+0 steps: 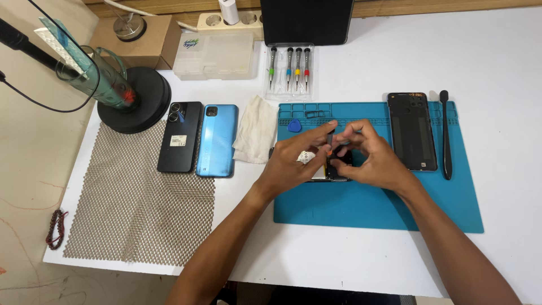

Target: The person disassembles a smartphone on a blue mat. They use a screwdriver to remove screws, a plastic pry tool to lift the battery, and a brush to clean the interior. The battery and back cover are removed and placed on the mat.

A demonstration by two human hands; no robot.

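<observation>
Pinching a small screwdriver (329, 137), both hands (293, 161) (370, 158) are working over the opened phone (316, 169). Keeping it upright is helping, I judge.

Both forearms enter from the lower edge bare, with no sleeves in view. The left hand (293, 161) and the right hand (370, 158) wear no gloves, and no rings, watch or wristband show on either.

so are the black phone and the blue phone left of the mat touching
Touching: the head view shows the black phone and blue phone lying side by side, long edges meeting with no visible gap.
</observation>
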